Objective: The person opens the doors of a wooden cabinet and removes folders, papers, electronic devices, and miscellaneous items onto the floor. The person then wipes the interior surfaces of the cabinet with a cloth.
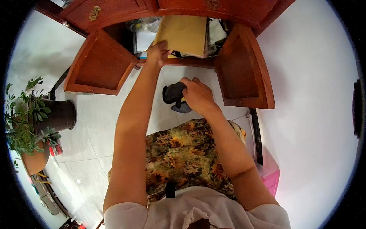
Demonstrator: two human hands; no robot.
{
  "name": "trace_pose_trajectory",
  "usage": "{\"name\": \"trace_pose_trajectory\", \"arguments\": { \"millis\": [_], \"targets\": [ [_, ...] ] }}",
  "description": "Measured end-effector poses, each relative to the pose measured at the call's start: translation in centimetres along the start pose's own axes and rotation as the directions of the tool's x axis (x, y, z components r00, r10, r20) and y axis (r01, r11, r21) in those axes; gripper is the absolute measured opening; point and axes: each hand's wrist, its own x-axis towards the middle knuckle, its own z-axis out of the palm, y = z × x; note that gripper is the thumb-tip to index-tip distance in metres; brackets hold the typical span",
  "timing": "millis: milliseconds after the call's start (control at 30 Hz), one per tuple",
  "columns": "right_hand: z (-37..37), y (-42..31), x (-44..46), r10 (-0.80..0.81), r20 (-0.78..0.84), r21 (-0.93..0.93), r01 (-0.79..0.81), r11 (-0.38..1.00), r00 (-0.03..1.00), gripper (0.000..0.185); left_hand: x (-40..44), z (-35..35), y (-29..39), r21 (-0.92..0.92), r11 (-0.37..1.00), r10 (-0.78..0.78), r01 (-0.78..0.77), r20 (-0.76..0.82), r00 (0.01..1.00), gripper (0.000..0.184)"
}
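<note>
My left hand (157, 54) is closed at the lower left edge of a large tan envelope (183, 36), which lies on a stack inside the open cabinet. The fingertips are partly hidden at that edge. Lower down, in front of the cabinet, my right hand (198, 94) grips a black rounded object (174, 92); its exact kind I cannot make out. Just below it shows a dark grey piece (181, 107), and I cannot tell whether the two are joined. A bit of yellow is visible beside my right fingers.
The wooden cabinet's left door (105, 63) and right door (244, 68) both stand open. Inside are white papers (145, 41) and clear plastic (146, 24). A potted plant (57, 113) stands at the left on the tiled floor (87, 133). A pink plastic item (270, 173) is at lower right.
</note>
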Motion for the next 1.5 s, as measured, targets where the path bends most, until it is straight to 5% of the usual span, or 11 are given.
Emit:
{"name": "trace_pose_trajectory", "arguments": {
  "millis": [233, 333, 433, 633, 733, 933, 1233, 1500],
  "targets": [
    [2.6, -0.9, 1.5, -0.063, 0.087, 0.010, 0.063, 0.998, 0.994, 0.037, -8.1, -10.0, 5.1, 0.141, 0.990, -0.016, 0.004, 0.080, 0.997, 0.030],
    [4.0, -1.2, 2.0, -0.080, 0.368, -0.044, 0.104, 0.994, 0.926, 0.037, -11.3, -16.7, 2.9, 0.026, 0.999, -0.042, 0.042, 0.036, 0.998, 0.035],
    [5.3, -1.3, 2.8, -0.124, 0.477, -0.172, 0.231, 0.958, 0.870, 0.035, -15.4, -21.7, 1.9, 0.078, 0.995, -0.048, 0.056, -0.096, 0.994, 0.040],
    [5.7, -3.0, 1.8, -0.225, 0.431, -0.120, 0.302, 0.946, 0.874, 0.033, -23.0, -35.7, -1.6, 0.371, 0.887, -0.213, 0.274, -0.198, 0.957, 0.042],
    [6.9, -2.9, 2.0, -0.211, 0.441, -0.145, 0.301, 0.942, 0.872, 0.033, -26.8, -39.5, -2.7, 0.276, 0.901, -0.229, 0.335, -0.353, 0.907, 0.041],
    [6.3, -1.6, 2.9, -0.194, 0.459, -0.155, 0.292, 0.944, 0.867, 0.030, -30.4, -47.8, -6.6, -0.024, 0.990, -0.135, 0.140, -0.475, 0.870, 0.037],
    [8.0, -3.3, 2.0, -0.287, 0.424, -0.148, 0.379, 0.914, 0.859, 0.029, -31.0, -50.7, -6.8, -0.086, 0.996, -0.071, 0.025, -0.588, 0.806, 0.031],
    [7.7, -3.6, 3.4, -0.082, 0.468, -0.344, 0.267, 0.900, 0.880, 0.034, -25.5, -54.9, -11.5, -0.037, 0.964, -0.240, 0.265, -0.553, 0.798, 0.039]
  ]
}}
